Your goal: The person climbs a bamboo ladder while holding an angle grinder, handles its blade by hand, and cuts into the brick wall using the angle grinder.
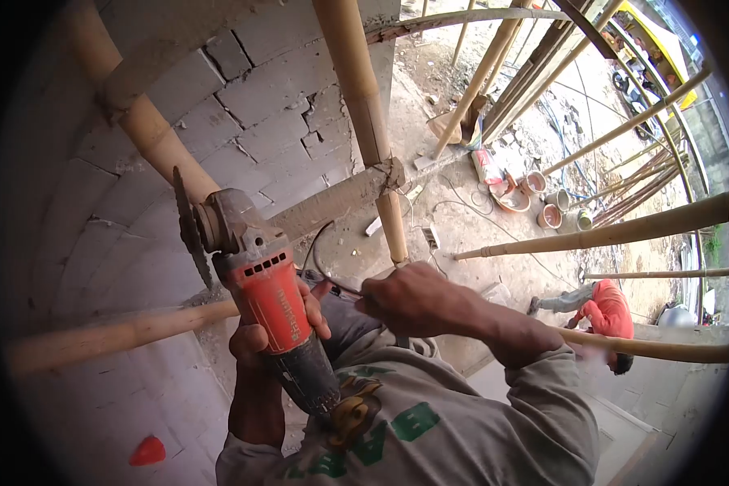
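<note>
My left hand is wrapped around the body of a red and black angle grinder, held up in front of my chest. Its toothed cutting disc points up and to the left, beside a bamboo pole. My right hand is closed in a fist in front of my grey shirt. A dark power cord loops up from behind the grinder and runs into that fist. The grinder's rear end rests close to the shirt. Whether the disc is turning cannot be made out.
Bamboo poles stand and cross around me beside a grey block wall. Far below, several buckets and a red-and-white sack sit on the ground. A person in a red shirt bends over at the right. A red object is at lower left.
</note>
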Tool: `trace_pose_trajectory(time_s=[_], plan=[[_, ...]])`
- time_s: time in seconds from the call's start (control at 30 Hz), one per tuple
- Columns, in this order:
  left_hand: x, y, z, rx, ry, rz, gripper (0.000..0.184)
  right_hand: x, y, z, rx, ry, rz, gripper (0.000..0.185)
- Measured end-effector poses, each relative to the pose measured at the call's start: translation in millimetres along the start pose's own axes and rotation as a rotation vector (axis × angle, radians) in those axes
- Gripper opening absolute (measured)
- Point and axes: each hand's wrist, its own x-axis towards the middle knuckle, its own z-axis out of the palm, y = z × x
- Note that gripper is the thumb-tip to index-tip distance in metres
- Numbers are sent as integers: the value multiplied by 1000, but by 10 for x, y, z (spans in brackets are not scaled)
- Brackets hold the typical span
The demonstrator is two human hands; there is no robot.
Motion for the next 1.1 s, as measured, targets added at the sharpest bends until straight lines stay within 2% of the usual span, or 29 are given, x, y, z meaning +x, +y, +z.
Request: trace_pose_trajectory(time_s=[0.03, 0.1, 0.13, 0.2, 0.23, 0.33, 0.4, 0.47, 0.5, 0.6, 0.67, 0.77, 0.93, 1.1], plan=[[-9, 29, 31, 14, -5, 23, 78, 126, -102, 204, -31, 81, -140, 29], [-85, 89, 81, 71, 32, 59, 78, 346, -234, 469, -77, 74, -377, 12], [-158, 101, 90, 113, 79, 63, 78, 421, -245, 590, -54, 87, -412, 12], [-297, 147, 37, -12, 99, 111, 77, 498, -251, 806, 21, 118, -460, 13], [-364, 158, 14, -78, 107, 123, 76, 473, -226, 847, 122, 100, -393, 15], [-480, 260, 90, -91, 232, 256, 76, 643, 218, 1069, 63, 19, -428, 20], [-537, 353, 8, -55, 187, 287, 75, 808, 689, 1424, 90, 88, -268, 21], [-637, 438, -26, -7, 193, 296, 75, 946, 1290, 1779, -23, 151, -116, 19], [-680, 415, -78, 13, 240, 401, 74, 958, 1547, 1896, -59, 167, 10, 19], [-816, 534, -184, 40, 192, 389, 74, 928, 2445, 2327, -145, 217, 315, 19], [-869, 576, -208, 58, 141, 362, 74, 715, 2597, 2335, -142, 294, 586, 22], [-909, 589, -213, 65, 199, 373, 74, 722, 2608, 2068, 10, 146, 703, 25], [-943, 530, -287, 44, 352, 439, 72, 498, 2666, 1587, 62, 392, 775, 29], [-1090, 493, -555, 3, 294, 329, 71, 150, 2576, 915, -53, 579, 815, 35]])
